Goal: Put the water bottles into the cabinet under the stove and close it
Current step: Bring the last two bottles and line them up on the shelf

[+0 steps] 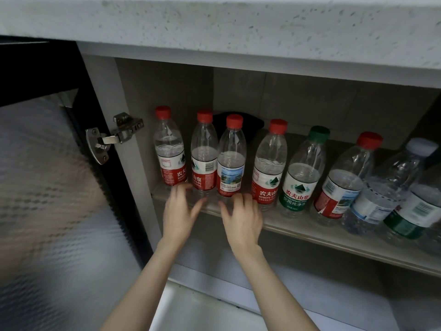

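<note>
I am seeing a speckled grey countertop (238, 27) overhanging at top; a dark bundle (248, 126) lying at the back; pale floor (202, 311) showing below.

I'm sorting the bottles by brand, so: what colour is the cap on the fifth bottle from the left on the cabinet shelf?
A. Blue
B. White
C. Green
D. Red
C: the fifth bottle in the row carries a green cap and a green label, while the four to its left all have red caps.
</note>
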